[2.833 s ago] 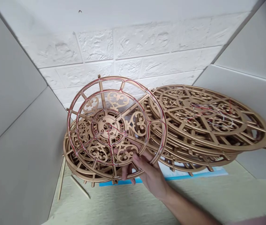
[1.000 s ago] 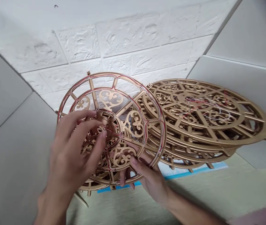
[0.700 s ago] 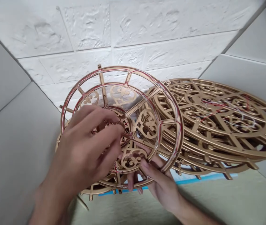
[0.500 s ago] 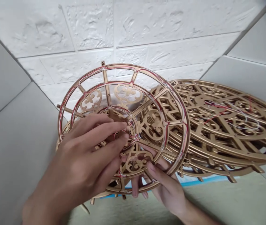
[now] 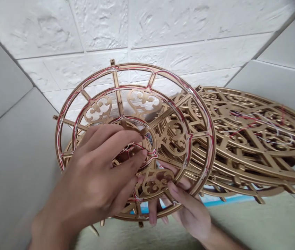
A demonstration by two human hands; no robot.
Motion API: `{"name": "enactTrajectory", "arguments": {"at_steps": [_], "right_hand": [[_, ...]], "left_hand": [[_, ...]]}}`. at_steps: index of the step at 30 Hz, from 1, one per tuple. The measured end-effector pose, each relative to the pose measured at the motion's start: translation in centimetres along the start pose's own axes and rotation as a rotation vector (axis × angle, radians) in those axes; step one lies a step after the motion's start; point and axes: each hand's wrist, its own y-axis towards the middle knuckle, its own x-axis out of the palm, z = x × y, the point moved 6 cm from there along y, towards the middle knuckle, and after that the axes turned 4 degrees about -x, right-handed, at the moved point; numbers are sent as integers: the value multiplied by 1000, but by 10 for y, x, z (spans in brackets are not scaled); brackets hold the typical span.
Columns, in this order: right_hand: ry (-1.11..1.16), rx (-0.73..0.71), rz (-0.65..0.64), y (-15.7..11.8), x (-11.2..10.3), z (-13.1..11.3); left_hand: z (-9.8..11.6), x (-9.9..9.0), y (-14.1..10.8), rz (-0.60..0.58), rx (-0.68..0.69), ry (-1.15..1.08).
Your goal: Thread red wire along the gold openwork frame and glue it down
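A round gold lattice frame (image 5: pixel 209 133), with scroll ornaments and red and white wires along its rings, is tilted up in front of me. My right hand (image 5: pixel 189 205) grips its lower right part, thumb on the near face and fingers behind. Over the middle hub lies my left hand (image 5: pixel 97 166), back toward me. Its visible fingertips are apart near the inner ring (image 5: pixel 152 142), beside thin wires (image 5: pixel 130 149). My left thumb's tip is hidden, and the hand covers the frame's lower left part.
On the right lies a stack of similar gold frames (image 5: pixel 241 146), with a loose white wire (image 5: pixel 274 125) and red wire on top. A white brick-textured wall (image 5: pixel 168 27) stands behind. Grey panels (image 5: pixel 9 104) flank both sides, above a greenish surface (image 5: pixel 253 225).
The frame has come slightly nearer and fills more of the view. My left hand's fingertips have spread apart at the hub, where they were close together. My right hand keeps its grip.
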Motion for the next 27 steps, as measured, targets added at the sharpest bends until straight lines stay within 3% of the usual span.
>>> {"name": "enactTrajectory", "arguments": {"at_steps": [27], "right_hand": [[-18, 2, -70, 2, 8, -1]], "left_hand": [[-2, 3, 2, -39, -18, -6]]}}
